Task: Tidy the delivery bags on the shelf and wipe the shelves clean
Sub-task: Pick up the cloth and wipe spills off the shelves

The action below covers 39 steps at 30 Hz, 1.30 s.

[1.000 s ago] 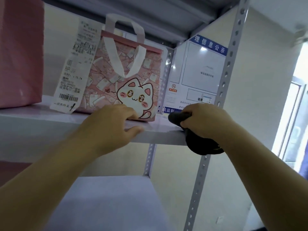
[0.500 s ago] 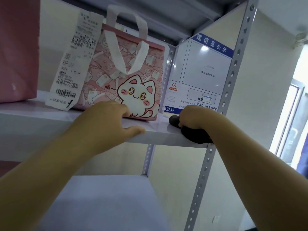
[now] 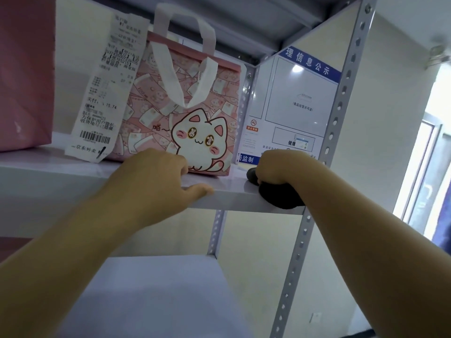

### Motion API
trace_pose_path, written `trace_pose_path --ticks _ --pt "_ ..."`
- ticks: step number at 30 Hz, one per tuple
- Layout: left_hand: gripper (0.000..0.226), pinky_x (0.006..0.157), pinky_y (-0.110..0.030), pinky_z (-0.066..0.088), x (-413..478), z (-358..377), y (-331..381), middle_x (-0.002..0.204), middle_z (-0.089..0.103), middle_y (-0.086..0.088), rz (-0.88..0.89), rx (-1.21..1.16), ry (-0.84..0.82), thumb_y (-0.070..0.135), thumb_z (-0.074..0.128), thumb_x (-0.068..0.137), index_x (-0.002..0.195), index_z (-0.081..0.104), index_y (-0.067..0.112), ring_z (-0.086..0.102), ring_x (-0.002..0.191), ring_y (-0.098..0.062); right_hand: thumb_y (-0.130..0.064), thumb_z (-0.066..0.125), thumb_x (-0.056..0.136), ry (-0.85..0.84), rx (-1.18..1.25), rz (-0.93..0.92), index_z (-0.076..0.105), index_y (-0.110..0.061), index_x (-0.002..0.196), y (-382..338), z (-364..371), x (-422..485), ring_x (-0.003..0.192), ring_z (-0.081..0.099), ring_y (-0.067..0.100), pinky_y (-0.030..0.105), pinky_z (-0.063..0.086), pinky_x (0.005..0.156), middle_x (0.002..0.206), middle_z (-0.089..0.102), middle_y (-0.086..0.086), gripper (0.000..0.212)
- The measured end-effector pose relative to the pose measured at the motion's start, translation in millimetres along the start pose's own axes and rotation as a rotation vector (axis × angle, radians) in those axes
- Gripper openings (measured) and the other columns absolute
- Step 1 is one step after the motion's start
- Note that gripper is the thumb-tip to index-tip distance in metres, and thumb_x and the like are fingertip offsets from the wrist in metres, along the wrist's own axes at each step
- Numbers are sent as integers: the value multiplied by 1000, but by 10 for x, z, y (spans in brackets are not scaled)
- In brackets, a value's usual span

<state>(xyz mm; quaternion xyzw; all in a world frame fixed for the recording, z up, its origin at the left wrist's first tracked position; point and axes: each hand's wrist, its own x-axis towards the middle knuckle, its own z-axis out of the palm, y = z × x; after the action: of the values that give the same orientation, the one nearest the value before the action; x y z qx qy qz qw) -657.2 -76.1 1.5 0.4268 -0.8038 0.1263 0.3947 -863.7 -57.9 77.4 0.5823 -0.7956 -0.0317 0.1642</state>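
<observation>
A pink delivery bag (image 3: 195, 98) with a white cat print and white handles stands on the upper shelf (image 3: 48, 176). A long receipt (image 3: 107, 93) hangs off its left side. My left hand (image 3: 156, 181) rests on the shelf's front edge, its bent fingers against the bag's base and its thumb stretched along the edge. To the right of the bag, my right hand (image 3: 280, 167) grips a dark cloth (image 3: 280, 196) on the shelf's right front corner; part of the cloth droops over the edge.
Another pink bag (image 3: 24, 69) stands at the far left of the same shelf. A white notice board (image 3: 300, 98) with blue bands fills the shelf's right end behind a perforated upright (image 3: 341, 106). A lower shelf (image 3: 158, 289) lies beneath my arms. Overhead is another shelf.
My right hand has slid a little left along the shelf with the cloth, and less of the cloth hangs below the edge. My left hand has stayed where it was.
</observation>
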Motion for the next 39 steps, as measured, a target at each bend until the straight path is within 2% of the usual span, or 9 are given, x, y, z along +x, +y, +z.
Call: trace_pose_path --ticks 2,4,6,14,18,23,26,30,39 --pt "75 73 -41 51 -4 -5 -1 83 68 0 -4 6 6 79 34 61 85 65 15 60 78 -18 -26 46 92 -11 12 -17 41 -17 68 5 -15 -3 64 44 15 35 45 79 73 46 -1 26" --pt "75 71 -40 51 -9 -11 5 82 67 0 -6 16 4 79 33 61 85 64 15 59 77 -17 -29 48 93 -26 25 -58 45 -14 72 34 -41 -66 62 43 12 25 37 61 72 46 -2 27" --pt "74 70 -39 50 -10 -12 11 81 65 1 -2 28 9 79 32 61 84 63 16 57 75 -16 -32 51 92 -41 45 -86 50 -12 77 70 -75 -151 63 45 12 24 31 54 73 49 -1 25" --pt "73 71 -41 51 -13 7 24 85 65 1 -25 -14 32 79 36 60 88 62 17 59 79 -18 -30 56 85 41 144 -140 60 -15 80 231 -92 -572 66 55 18 28 42 61 76 60 3 16" --pt "58 63 -32 46 -57 15 58 81 62 4 11 -106 139 70 51 65 83 60 16 57 77 -19 -26 54 89 301 616 -103 62 -22 89 293 159 -686 73 59 21 28 41 64 78 63 3 8" --pt "49 76 -34 47 -183 -28 52 92 67 -6 145 -116 244 45 71 72 100 66 6 60 88 -24 -24 49 91 634 798 -12 60 -23 97 452 274 -708 73 57 22 26 36 56 81 60 4 13" --pt "46 80 -32 43 -252 -90 7 96 67 -8 147 -72 254 35 77 71 103 66 4 60 91 -27 -25 49 90 667 823 -21 61 -24 104 469 330 -708 78 57 26 30 39 61 89 60 7 19" --pt "43 80 -42 47 -415 -193 -83 96 67 -12 116 8 257 30 79 72 103 66 3 61 90 -33 -28 51 91 670 800 -60 56 -31 123 327 456 -776 86 54 26 33 40 73 101 54 5 33" --pt "42 85 -51 47 -952 -281 -346 95 66 -16 105 112 417 36 59 77 94 67 -1 61 92 -40 -27 53 91 801 882 -184 53 -29 129 -140 762 -1042 93 48 19 30 38 75 109 50 0 39"
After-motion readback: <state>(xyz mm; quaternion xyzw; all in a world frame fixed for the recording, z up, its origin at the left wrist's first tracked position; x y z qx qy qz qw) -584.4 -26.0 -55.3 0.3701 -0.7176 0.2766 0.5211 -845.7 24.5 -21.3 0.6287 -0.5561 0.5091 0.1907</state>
